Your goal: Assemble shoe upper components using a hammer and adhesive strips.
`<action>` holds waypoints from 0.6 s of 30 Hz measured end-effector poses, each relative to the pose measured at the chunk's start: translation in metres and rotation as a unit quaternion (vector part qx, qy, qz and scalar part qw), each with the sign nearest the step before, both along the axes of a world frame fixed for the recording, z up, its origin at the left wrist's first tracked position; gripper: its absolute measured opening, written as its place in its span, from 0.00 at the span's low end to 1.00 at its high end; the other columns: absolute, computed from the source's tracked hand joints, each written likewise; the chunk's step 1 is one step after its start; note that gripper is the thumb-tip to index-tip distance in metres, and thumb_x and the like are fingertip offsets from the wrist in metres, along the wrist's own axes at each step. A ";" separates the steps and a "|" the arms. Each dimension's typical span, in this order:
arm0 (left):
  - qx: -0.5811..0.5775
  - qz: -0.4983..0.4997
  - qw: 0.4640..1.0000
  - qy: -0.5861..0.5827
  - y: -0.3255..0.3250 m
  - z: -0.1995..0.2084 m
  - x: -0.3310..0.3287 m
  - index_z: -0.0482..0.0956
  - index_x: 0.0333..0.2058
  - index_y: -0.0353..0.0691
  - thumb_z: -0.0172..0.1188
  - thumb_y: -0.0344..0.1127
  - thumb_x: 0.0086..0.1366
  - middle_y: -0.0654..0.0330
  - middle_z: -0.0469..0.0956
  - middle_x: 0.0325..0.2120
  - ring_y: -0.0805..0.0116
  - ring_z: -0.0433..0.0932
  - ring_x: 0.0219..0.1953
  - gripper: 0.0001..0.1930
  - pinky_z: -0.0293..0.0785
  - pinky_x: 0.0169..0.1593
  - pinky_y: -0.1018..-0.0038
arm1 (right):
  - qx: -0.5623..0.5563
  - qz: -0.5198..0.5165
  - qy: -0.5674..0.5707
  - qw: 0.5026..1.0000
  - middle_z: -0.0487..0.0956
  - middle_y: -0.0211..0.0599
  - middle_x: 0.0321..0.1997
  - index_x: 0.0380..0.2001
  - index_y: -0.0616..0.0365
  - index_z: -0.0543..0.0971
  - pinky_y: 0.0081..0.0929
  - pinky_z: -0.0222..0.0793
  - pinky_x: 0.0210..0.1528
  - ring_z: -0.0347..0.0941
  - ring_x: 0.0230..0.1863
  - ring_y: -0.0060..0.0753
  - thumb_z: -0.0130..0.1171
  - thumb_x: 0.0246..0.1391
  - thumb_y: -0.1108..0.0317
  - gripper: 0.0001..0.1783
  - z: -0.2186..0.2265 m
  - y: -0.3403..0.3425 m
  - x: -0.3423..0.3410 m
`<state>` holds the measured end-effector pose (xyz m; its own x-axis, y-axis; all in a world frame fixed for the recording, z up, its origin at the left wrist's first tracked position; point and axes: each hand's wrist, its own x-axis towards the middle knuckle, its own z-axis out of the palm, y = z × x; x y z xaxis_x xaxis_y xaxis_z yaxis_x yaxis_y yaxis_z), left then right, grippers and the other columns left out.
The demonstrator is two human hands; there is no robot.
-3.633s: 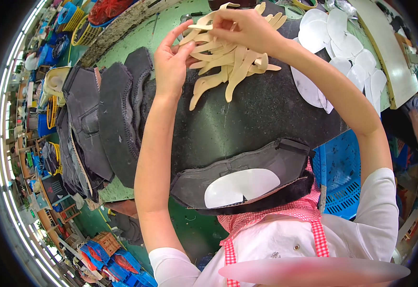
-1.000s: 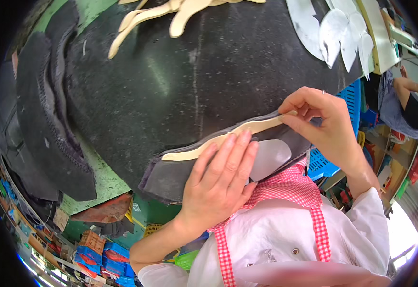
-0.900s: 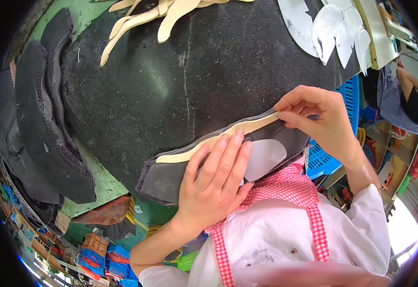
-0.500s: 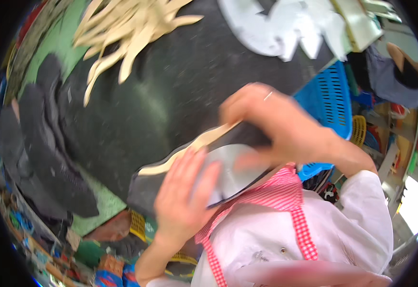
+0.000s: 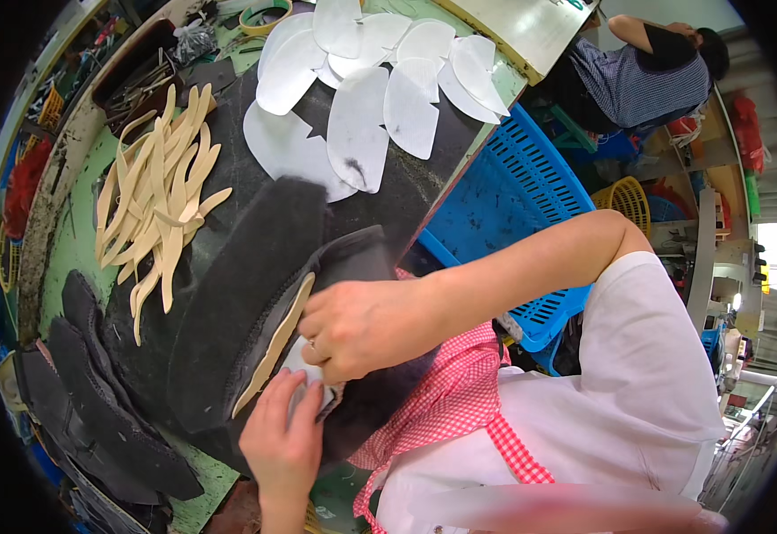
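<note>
A dark fabric piece (image 5: 237, 294) lies unfolded on the work surface in front of me, its long seam running beside a curved tan strip (image 5: 275, 349). A pale, stiff-looking insert (image 5: 298, 360) sits just inside the strip, mostly covered by my fingers. From the right, my right hand (image 5: 353, 329) reaches across with its fingers curled down over the upper end of the insert; the fingertips are hidden. Below it, my left hand (image 5: 286, 432) grips the insert's lower end between thumb and fingers. A ring shows on the right hand.
Loose tan strips (image 5: 161, 191) lie heaped at the left. White cut pieces (image 5: 357, 116) spread across the far side. More dark fabric pieces (image 5: 113, 400) are stacked at the near left. A blue basket (image 5: 531, 182) stands right of the table; beyond it is another person (image 5: 642, 80).
The dark fabric has turned more upright and opened toward the left, showing a large panel. My right hand has moved down and left, close to my left hand. The view has shifted.
</note>
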<state>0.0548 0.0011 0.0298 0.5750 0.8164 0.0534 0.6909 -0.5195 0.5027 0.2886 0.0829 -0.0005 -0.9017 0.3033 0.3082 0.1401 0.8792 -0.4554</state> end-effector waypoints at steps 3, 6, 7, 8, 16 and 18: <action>0.008 -0.002 1.000 0.013 -0.005 -0.007 0.000 0.84 0.42 0.37 0.62 0.24 0.52 0.51 0.77 0.53 0.46 0.77 0.55 0.16 0.75 0.56 0.55 | -0.040 -0.007 -0.017 0.999 0.78 0.32 0.35 0.28 0.53 0.81 0.32 0.71 0.44 0.75 0.41 0.36 0.65 0.45 0.61 0.09 0.005 -0.005 0.007; 0.016 0.005 0.999 0.027 -0.009 -0.011 0.004 0.82 0.43 0.36 0.59 0.24 0.54 0.47 0.73 0.58 0.44 0.71 0.61 0.16 0.70 0.61 0.52 | -0.079 -0.008 -0.052 0.996 0.79 0.32 0.34 0.30 0.54 0.83 0.34 0.73 0.46 0.76 0.41 0.37 0.66 0.47 0.59 0.11 0.010 -0.011 0.009; 0.012 0.006 0.999 0.037 -0.014 -0.014 0.002 0.80 0.43 0.35 0.57 0.24 0.55 0.45 0.69 0.63 0.42 0.68 0.63 0.15 0.69 0.62 0.51 | -0.162 -0.006 -0.050 0.986 0.80 0.34 0.36 0.32 0.54 0.83 0.34 0.75 0.48 0.78 0.43 0.39 0.66 0.48 0.57 0.13 0.013 -0.012 0.010; 0.004 0.017 0.999 0.046 -0.017 -0.016 0.001 0.80 0.43 0.35 0.57 0.24 0.55 0.45 0.69 0.63 0.42 0.68 0.63 0.15 0.69 0.62 0.51 | -0.221 0.001 -0.119 0.968 0.81 0.35 0.40 0.35 0.55 0.83 0.35 0.75 0.49 0.78 0.44 0.41 0.66 0.48 0.57 0.15 0.032 0.004 0.005; 0.041 0.033 0.998 0.027 -0.008 -0.028 0.031 0.72 0.36 0.32 0.57 0.23 0.53 0.41 0.66 0.65 0.40 0.64 0.67 0.10 0.65 0.64 0.50 | -0.051 -0.167 -0.163 0.971 0.80 0.50 0.43 0.48 0.63 0.77 0.43 0.68 0.58 0.75 0.52 0.52 0.74 0.41 0.55 0.33 0.011 0.102 -0.040; 0.014 0.055 0.997 0.059 -0.012 -0.026 0.029 0.72 0.37 0.33 0.58 0.26 0.56 0.40 0.66 0.65 0.41 0.65 0.66 0.10 0.67 0.63 0.50 | -0.123 -0.077 -0.184 0.972 0.81 0.50 0.38 0.46 0.62 0.78 0.44 0.71 0.54 0.77 0.47 0.52 0.71 0.43 0.58 0.28 0.039 0.103 -0.055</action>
